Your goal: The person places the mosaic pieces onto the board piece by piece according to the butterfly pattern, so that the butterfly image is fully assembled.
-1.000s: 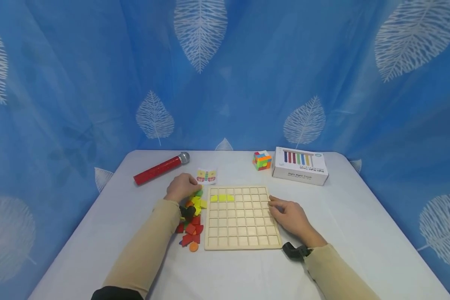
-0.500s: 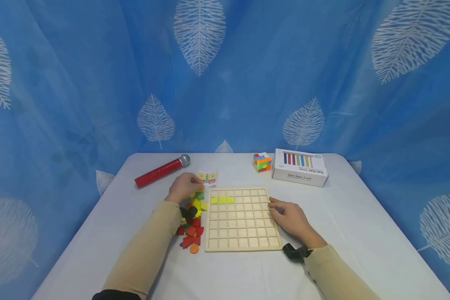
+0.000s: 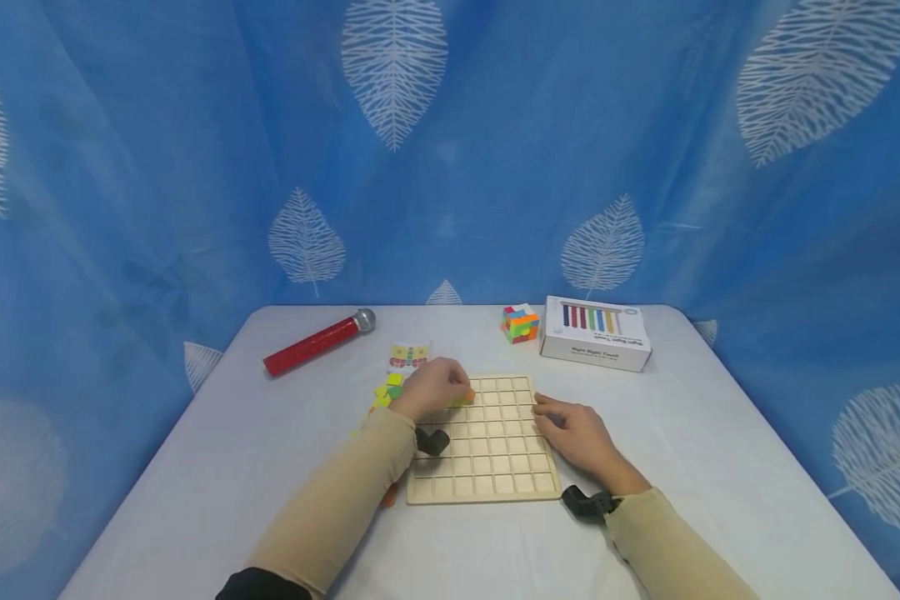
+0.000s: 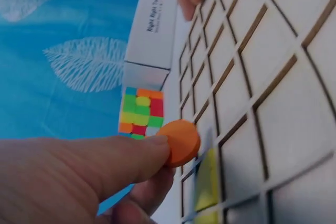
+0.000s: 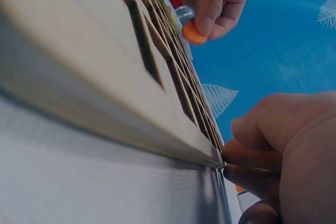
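Between thumb and fingers, my left hand (image 3: 437, 388) pinches a round orange disc (image 4: 182, 142) above the upper rows of the wooden grid board (image 3: 495, 454). Yellow tiles (image 4: 207, 180) lie in cells just under the disc in the left wrist view; in the head view the hand mostly covers them. My right hand (image 3: 581, 433) stays by the board's right edge, its fingertips touching the rim, as the right wrist view shows. Left of the board is a pile of coloured tiles (image 3: 382, 393), partly hidden by my left arm.
A small card with a butterfly pattern (image 3: 408, 356) lies behind the board. Farther back are a red microphone (image 3: 318, 342), a colourful puzzle cube (image 3: 520, 323) and a white box (image 3: 596, 333). A blue leaf-print curtain (image 3: 450, 167) hangs behind the table.
My left hand has moved right, from the tile pile to over the upper part of the board, carrying the orange disc. My right hand keeps its place at the board's edge.
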`<action>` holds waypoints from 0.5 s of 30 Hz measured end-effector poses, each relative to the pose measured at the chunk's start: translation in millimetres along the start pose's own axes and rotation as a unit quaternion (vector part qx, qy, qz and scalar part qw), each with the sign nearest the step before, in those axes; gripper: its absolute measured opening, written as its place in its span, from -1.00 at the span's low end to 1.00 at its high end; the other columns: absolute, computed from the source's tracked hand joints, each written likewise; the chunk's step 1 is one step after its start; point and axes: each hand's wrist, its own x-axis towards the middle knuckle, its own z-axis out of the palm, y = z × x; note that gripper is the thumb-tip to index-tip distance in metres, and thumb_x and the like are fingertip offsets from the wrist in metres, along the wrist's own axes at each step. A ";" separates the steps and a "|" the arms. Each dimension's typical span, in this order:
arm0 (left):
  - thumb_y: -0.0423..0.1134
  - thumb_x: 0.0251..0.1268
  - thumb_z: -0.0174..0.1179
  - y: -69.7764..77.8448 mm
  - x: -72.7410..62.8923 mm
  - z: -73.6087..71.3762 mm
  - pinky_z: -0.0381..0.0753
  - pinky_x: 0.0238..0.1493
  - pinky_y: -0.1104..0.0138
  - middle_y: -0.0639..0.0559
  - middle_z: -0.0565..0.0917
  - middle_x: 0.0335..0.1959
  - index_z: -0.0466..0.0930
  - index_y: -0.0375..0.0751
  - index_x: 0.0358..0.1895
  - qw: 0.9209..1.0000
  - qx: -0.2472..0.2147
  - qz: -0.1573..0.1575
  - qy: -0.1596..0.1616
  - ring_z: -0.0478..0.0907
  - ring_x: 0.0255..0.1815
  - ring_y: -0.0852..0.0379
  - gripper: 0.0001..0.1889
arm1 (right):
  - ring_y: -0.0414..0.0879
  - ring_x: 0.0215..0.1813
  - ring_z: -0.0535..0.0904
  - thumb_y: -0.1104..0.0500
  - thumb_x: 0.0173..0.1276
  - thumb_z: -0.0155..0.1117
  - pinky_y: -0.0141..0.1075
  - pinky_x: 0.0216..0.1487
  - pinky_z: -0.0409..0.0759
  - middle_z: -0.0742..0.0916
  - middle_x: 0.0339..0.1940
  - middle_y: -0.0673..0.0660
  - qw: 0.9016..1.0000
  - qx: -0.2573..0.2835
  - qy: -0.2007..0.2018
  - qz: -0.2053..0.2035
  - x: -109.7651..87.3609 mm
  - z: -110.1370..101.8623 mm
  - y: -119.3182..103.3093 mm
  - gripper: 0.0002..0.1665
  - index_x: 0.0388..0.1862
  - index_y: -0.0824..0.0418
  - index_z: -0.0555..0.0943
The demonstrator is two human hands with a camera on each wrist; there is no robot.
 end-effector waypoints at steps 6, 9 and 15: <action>-0.07 0.34 0.36 3.1 9.5 12.2 0.48 -0.32 0.22 0.17 0.70 -0.30 0.68 0.08 -0.28 1.000 0.028 0.000 -0.004 0.57 -0.34 0.14 -0.92 | 0.17 0.46 0.48 0.05 0.49 0.28 0.16 0.45 0.38 0.61 0.41 0.07 1.000 0.000 0.001 -0.001 0.3 0.5 0.2 -0.60 0.19 0.20 0.71; -0.10 0.35 0.35 4.1 11.8 14.8 0.48 -0.35 0.23 0.17 0.70 -0.32 0.68 0.08 -0.29 0.999 0.037 -0.001 -0.004 0.56 -0.36 0.14 -0.93 | 0.17 0.47 0.48 0.05 0.49 0.28 0.16 0.45 0.38 0.61 0.42 0.06 1.000 -0.001 0.001 0.002 0.0 0.0 0.7 -0.60 0.18 0.20 0.71; -0.10 0.35 0.35 4.6 13.0 16.6 0.52 -0.32 0.22 0.20 0.74 -0.27 0.74 0.09 -0.31 0.999 0.054 -0.004 -0.002 0.59 -0.33 0.17 -0.93 | 0.16 0.46 0.49 0.05 0.49 0.28 0.15 0.45 0.39 0.61 0.42 0.06 1.000 -0.001 0.001 0.001 0.3 0.2 1.5 -0.61 0.18 0.20 0.71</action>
